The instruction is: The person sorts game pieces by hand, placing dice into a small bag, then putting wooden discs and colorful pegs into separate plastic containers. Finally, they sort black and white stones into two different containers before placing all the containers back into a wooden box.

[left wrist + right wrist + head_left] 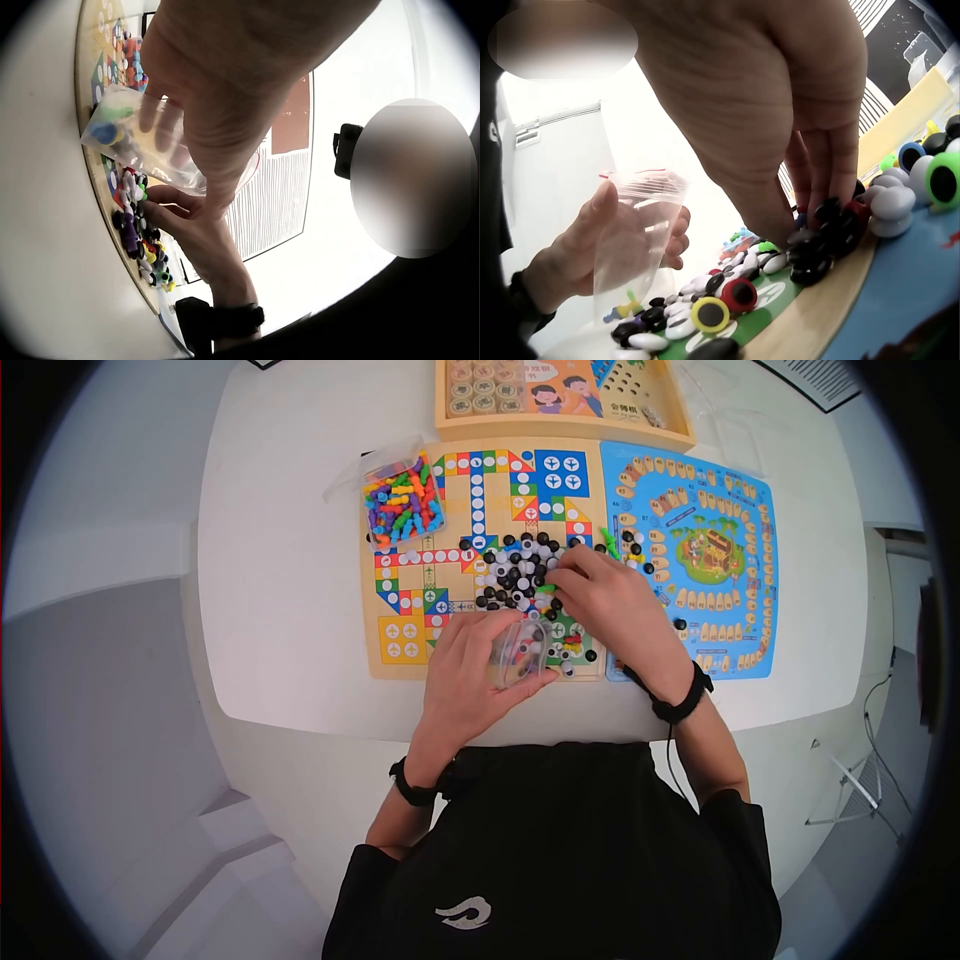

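L hand [462, 670] grasps a clear plastic bag [524, 648] w/ a few coloured pieces inside, at the 6 o'clock side of the loose b/w pieces [515, 572] on the game board [383, 585]. R hand [612, 605] reaches in at the heap's 3 o'clock side, fingers bent down to the pieces — can't tell if it's pinching one. Clear tub [443, 512] of coloured pegs sits at the heap's 10 o'clock, wooden box [562, 430] at approx. 12 — blue board [748, 565] at 3.

Left hand [463, 678] gripping, thumb [530, 686] opposite fingers [475, 632], right hand [612, 600] reaching down, fingers bent, both forearms [715, 745] extended
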Action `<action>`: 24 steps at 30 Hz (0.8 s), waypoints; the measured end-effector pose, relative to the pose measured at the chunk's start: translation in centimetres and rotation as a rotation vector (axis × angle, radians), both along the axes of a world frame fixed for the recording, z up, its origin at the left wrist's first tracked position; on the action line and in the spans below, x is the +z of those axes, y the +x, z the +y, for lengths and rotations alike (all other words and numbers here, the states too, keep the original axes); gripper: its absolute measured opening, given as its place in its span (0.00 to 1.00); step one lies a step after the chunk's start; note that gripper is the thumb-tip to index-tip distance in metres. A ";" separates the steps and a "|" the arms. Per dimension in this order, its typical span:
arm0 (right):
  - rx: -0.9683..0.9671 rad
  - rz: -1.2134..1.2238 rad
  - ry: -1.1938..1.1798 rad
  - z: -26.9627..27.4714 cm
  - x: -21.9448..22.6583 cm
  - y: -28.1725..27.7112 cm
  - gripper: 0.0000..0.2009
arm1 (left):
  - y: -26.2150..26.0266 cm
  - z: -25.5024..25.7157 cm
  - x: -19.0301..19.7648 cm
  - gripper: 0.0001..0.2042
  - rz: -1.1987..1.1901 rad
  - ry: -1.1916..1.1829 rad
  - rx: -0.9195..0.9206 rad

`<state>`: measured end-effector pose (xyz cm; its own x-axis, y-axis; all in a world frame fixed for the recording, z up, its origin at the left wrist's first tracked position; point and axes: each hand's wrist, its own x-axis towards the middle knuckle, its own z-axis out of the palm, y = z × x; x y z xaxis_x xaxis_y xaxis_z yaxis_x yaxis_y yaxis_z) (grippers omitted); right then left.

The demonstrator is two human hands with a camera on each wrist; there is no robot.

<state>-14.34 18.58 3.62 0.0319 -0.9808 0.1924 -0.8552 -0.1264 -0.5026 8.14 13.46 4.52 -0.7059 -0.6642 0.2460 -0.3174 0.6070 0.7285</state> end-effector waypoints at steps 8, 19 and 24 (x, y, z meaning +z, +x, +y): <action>-0.087 -0.149 -0.031 0.5 0.8 -1.2 0.07 | -0.3 0.1 0.1 0.35 0.000 0.020 0.015; -0.057 -0.427 -0.058 0.5 3.9 0.4 0.10 | -0.8 -0.1 0.2 0.35 -0.015 0.040 0.024; -0.023 -0.177 0.002 -0.1 0.9 0.1 0.09 | -0.2 0.0 0.0 0.35 -0.025 0.027 0.037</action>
